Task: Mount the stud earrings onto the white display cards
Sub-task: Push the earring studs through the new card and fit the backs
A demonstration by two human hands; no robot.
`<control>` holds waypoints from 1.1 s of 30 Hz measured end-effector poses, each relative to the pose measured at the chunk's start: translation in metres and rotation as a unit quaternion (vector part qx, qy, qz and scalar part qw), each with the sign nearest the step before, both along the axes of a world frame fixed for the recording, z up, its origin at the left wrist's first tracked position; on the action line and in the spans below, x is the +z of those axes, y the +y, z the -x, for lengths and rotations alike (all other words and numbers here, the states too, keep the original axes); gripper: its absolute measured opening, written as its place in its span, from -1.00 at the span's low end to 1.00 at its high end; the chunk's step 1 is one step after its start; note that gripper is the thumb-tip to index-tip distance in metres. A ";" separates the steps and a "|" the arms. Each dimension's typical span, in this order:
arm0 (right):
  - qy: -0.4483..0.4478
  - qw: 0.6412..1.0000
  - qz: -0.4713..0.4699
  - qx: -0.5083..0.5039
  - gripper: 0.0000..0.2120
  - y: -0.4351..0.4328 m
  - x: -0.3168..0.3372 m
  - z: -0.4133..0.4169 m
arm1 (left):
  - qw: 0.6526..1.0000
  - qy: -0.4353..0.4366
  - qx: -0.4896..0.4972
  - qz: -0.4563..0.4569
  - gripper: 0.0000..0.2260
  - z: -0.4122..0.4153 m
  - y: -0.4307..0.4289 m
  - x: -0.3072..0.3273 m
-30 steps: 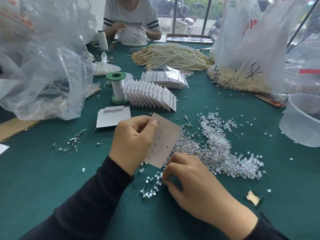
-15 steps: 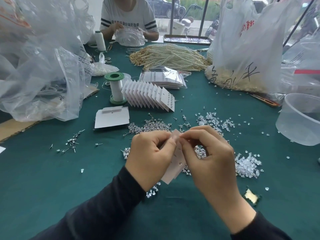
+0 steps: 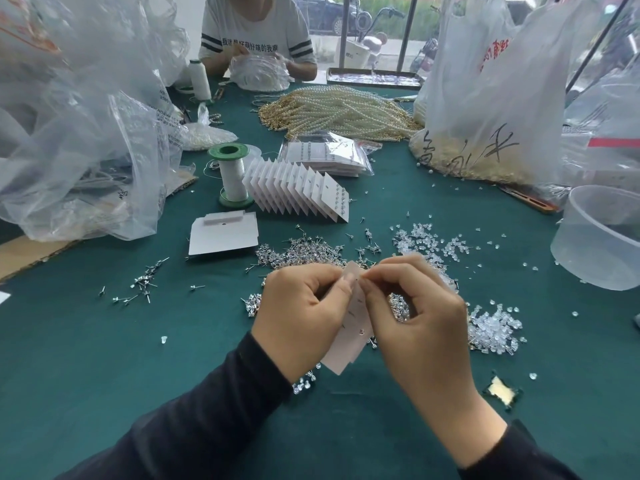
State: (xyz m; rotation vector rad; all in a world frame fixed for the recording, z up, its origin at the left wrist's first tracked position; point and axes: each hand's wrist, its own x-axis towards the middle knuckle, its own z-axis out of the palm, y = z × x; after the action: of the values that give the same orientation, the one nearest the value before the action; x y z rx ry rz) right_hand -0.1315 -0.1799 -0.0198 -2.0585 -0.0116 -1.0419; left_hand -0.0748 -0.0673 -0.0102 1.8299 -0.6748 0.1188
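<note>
Gripping with the left hand (image 3: 301,313), fingers curled round its upper side: one white display card (image 3: 349,337), being held tilted above the near middle of the worktop (image 3: 86,341). Pinching the same card's top edge with thumb and forefinger of the right hand (image 3: 419,313); whether a stud is sitting between those fingertips, too small to tell. Showing on the card's face: a few tiny dark marks. Lying just beyond the hands, about the worktop's middle: heap of stud earrings (image 3: 301,252). Spreading from there toward the right edge: clear earring backs (image 3: 495,329). Lying apart toward the left edge: small scatter of loose studs (image 3: 145,280). Standing on edge in a fanned row past the heap: filled cards (image 3: 301,190), just beside a green thread spool (image 3: 232,174). Lying flat nearer the left edge: stack of blank cards (image 3: 223,233). Sitting at the right edge: translucent plastic tub (image 3: 599,237). Piling toward the far edge: pearl strands (image 3: 343,109). Sitting at the far edge: second person (image 3: 254,32), handling a clear bag.
</note>
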 end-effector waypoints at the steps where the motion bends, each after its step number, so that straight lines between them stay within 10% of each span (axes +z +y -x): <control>1: -0.002 1.000 0.004 -0.004 -0.95 0.001 -0.001 0.000 | 1.000 0.010 -0.008 0.005 -0.72 0.000 0.000 0.000; 33: 0.035 0.999 -0.007 -0.002 -0.94 0.002 0.001 0.002 | 0.998 -0.042 -0.021 -0.051 -0.69 0.000 0.003 0.004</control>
State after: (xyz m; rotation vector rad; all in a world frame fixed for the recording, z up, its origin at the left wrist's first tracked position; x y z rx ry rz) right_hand -0.1330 -0.1777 -0.0184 -2.0812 0.0350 -0.9691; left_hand -0.0751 -0.0639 -0.0059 1.9156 -0.7895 0.1362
